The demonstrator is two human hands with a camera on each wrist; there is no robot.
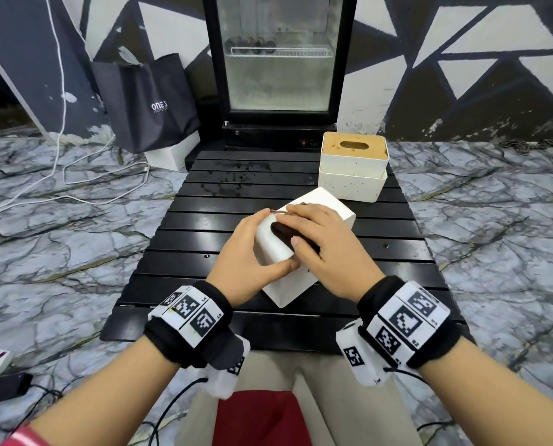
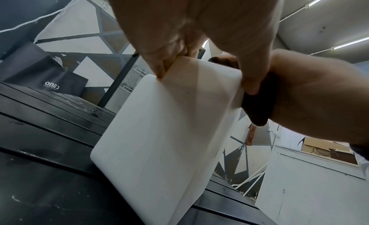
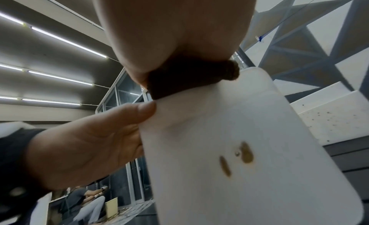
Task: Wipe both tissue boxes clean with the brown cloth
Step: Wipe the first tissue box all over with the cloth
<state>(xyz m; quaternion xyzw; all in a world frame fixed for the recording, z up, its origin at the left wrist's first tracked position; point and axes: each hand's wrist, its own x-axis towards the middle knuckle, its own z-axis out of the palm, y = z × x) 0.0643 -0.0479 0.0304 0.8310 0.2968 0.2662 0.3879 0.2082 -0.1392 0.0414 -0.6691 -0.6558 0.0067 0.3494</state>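
1. Landmark for everything here was the black slatted table. Way off its left edge, down on the marble floor, a white cable looped around, and a dark tote bag printed "ONE" leaned on the wall just past the table's far-left corner.
2. Over the table's middle, toward the near side, the left hand gripped the plain white tissue box. Its fingers curled round the box's left side and its thumb pressed on the near top edge; the left wrist view showed the fingers clamped on the top corner of the white box.
3. That box was tipped up on one edge on the table, not lying flat, angled diagonally across the slats.
4. The right hand lay on top of the same box, palm down with the fingers fairly flat, pressing the brown cloth against it. The right wrist view showed the cloth bunched under the palm at the top edge of the box, and brownish stains sat lower on that face.
5. At the table's far-right corner stood the second tissue box, white with a wooden slotted lid, upright, apart from both hands.
6. Just behind the table's far edge was a glass-door fridge.
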